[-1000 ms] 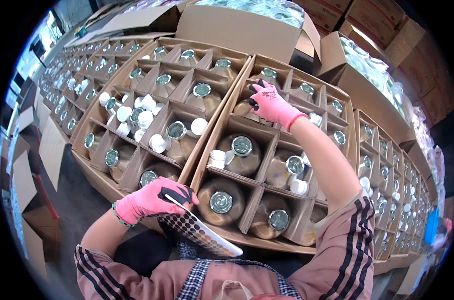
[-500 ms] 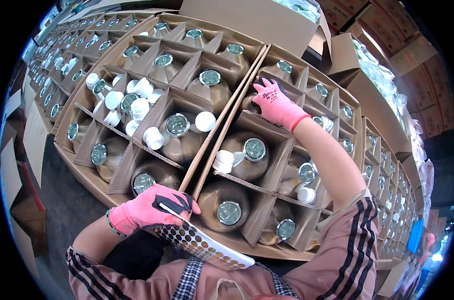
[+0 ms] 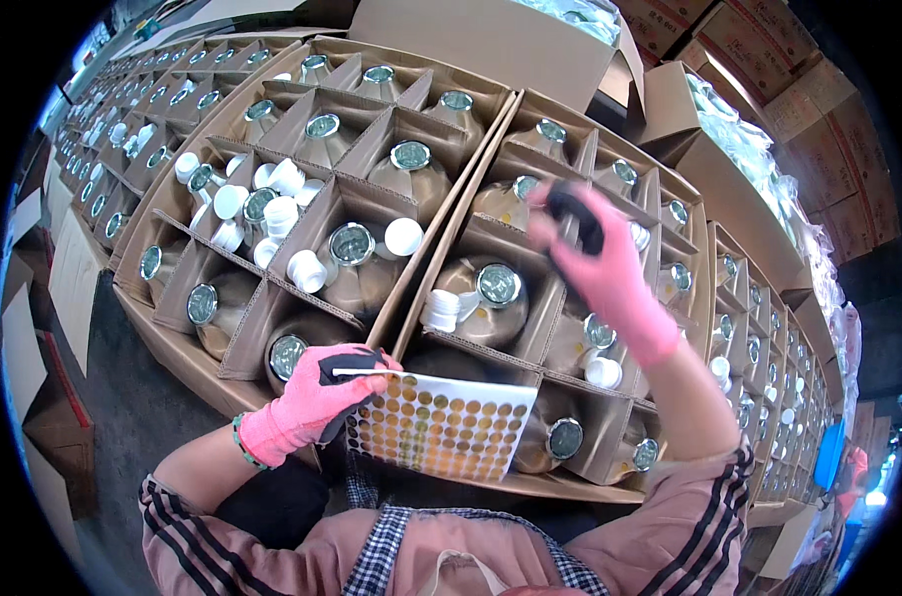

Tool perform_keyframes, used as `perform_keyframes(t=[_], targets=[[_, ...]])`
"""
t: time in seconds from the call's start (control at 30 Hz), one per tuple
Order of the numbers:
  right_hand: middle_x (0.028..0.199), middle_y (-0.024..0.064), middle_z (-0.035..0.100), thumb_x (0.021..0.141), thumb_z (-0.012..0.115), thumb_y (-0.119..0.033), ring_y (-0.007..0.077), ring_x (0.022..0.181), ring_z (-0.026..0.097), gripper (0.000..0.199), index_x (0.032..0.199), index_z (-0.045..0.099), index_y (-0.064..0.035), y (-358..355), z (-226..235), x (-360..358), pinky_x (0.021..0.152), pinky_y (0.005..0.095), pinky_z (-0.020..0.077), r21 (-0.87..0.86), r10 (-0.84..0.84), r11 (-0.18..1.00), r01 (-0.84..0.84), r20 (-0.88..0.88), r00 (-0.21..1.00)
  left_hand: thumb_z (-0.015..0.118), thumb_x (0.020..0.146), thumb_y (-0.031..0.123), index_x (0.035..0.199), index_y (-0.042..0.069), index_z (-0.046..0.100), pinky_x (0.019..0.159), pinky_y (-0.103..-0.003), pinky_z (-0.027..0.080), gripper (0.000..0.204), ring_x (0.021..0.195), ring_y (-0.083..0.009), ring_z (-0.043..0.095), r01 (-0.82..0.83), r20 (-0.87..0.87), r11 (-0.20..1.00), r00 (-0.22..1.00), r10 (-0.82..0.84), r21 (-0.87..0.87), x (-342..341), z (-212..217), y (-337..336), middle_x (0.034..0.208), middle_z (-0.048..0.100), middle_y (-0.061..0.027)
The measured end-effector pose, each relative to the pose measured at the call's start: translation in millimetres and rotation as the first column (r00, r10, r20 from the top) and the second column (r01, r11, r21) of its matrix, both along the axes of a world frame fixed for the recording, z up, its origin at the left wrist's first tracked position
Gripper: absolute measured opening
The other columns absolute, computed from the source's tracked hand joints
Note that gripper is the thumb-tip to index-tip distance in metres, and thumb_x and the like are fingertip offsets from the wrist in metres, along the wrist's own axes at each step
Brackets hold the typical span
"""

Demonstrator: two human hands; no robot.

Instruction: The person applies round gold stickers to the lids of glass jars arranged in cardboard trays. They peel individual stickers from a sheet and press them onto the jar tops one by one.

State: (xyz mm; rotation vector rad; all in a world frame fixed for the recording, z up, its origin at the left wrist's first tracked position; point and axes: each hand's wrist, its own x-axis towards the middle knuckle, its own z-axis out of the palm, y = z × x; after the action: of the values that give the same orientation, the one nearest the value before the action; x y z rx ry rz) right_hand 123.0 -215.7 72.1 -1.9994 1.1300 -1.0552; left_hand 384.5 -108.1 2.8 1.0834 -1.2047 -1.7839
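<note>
My left hand (image 3: 312, 402), in a pink and black glove, holds a white sheet of round gold stickers (image 3: 441, 425) by its left edge, low over the near boxes. My right hand (image 3: 595, 263), gloved the same, is blurred in motion above the right cardboard box (image 3: 530, 109), fingers curled; I cannot tell if it holds a sticker. Below it stand large amber jugs with silver foil seals (image 3: 498, 284) in cardboard dividers. The left box (image 3: 173, 343) holds more jugs and a pile of white caps (image 3: 262, 204).
Long rows of open boxes with sealed jugs run off to the far left (image 3: 123, 119) and down the right side (image 3: 769, 368). Stacked brown cartons (image 3: 759, 50) and clear plastic bags (image 3: 759, 149) stand behind. Grey floor (image 3: 123, 417) lies at lower left.
My right hand has pulled back from the far jugs toward me and now blurs mid-box. My left hand has tilted the sticker sheet flatter and more into view.
</note>
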Motion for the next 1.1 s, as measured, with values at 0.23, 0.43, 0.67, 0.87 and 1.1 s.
perform_keyframes(t=[0.23,0.43,0.67,0.87,1.1], targets=[[0.077,0.0132,0.055,0.073,0.061,-0.024,0.0305,0.079,0.053,0.023,0.076,0.052,-0.0032,75.1,12.0,17.2,0.072,0.0390,0.0398,0.198,0.360,0.933,-0.300,-0.510,0.781,0.065,0.072,0.005,0.085,-0.001,0.062,0.078,-0.027,0.044,0.015,0.084,-0.0142,0.056,-0.070,0.106,0.947,0.989,0.108,-0.313,-21.7,20.1,-0.5,0.089,0.061,-0.0086],[0.076,0.0113,0.053,0.070,0.060,-0.017,0.0296,0.079,0.051,0.016,0.076,0.053,-0.0051,87.6,18.8,16.7,0.072,0.0390,0.0395,0.027,0.226,0.966,-0.257,-0.571,0.789,0.066,0.070,0.013,0.085,-0.003,0.061,0.073,-0.026,0.042,0.021,0.083,-0.0147,0.054,-0.028,0.088,0.935,0.994,0.063,-0.353,-24.4,24.8,3.3,0.090,0.058,-0.0113],[0.094,0.0128,0.049,0.060,0.055,-0.015,0.0332,0.099,0.045,0.032,0.091,0.056,-0.0038,93.2,28.1,27.4,0.088,0.0478,0.0339,-0.364,-0.091,0.876,-0.317,-0.770,0.631,0.064,0.073,0.010,0.083,0.000,0.063,0.076,-0.026,0.043,0.014,0.080,-0.0126,0.056,-0.152,0.085,0.968,0.981,0.172,-0.200,-30.1,27.0,7.0,0.085,0.061,-0.0070],[0.087,0.0059,0.053,0.064,0.064,-0.013,0.0239,0.089,0.052,0.027,0.089,0.057,-0.0077,89.9,22.1,33.0,0.079,0.0386,0.0392,-0.163,0.176,0.920,-0.357,-0.642,0.747,0.066,0.073,0.020,0.085,-0.001,0.061,0.065,-0.021,0.040,0.025,0.075,-0.0070,0.051,-0.123,0.071,0.966,0.987,0.142,-0.228,-30.9,25.0,11.5,0.087,0.058,-0.0034],[0.091,0.0048,0.054,0.058,0.060,-0.010,0.0233,0.091,0.051,0.036,0.094,0.059,-0.0086,94.6,0.2,32.5,0.079,0.0393,0.0387,-0.356,0.063,0.873,-0.334,-0.596,0.800,0.067,0.074,0.014,0.087,-0.002,0.062,0.065,-0.021,0.044,0.021,0.074,-0.0060,0.055,-0.184,0.006,0.978,0.983,0.184,0.093,-29.7,28.4,9.3,0.079,0.062,-0.0023]])
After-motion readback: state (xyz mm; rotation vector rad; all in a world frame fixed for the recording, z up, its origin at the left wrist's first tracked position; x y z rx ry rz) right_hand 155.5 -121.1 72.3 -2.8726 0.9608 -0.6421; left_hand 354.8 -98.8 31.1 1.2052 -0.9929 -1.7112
